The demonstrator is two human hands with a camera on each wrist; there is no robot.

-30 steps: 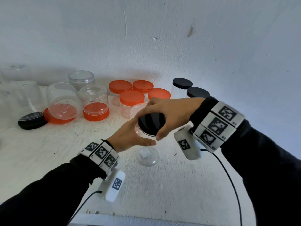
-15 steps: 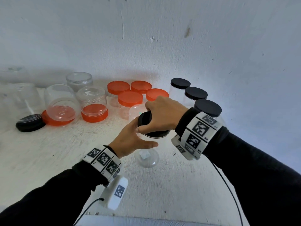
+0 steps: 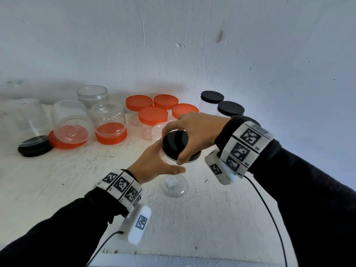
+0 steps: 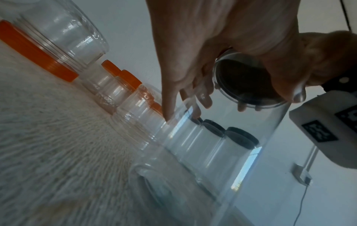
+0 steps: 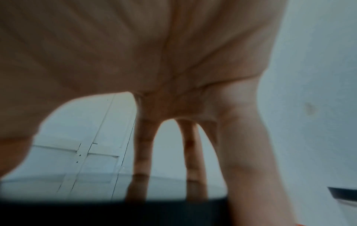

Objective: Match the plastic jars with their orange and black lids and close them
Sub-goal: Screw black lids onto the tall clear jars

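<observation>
Already several jars stood capped; the right hand (image 3: pixel 194 132) clasped a black lid (image 3: pixel 176 144) on the jar (image 3: pixel 174 186) gripped by the left hand (image 3: pixel 154 164), others remaining uncapped.

White room, plain and worn

Behind the grip rises a white wall (image 3: pixel 192 45), faintly bluish in cool, soft light, marked with a thin vertical crack (image 3: pixel 143 27) and a brownish smudge (image 3: pixel 219 36) above it. Beneath the grip spreads a rough white tabletop (image 3: pixel 202 218) flecked with dark specks. Past the grip, the right wrist view shows a white paneled door (image 5: pixel 92 145), blurred.
</observation>
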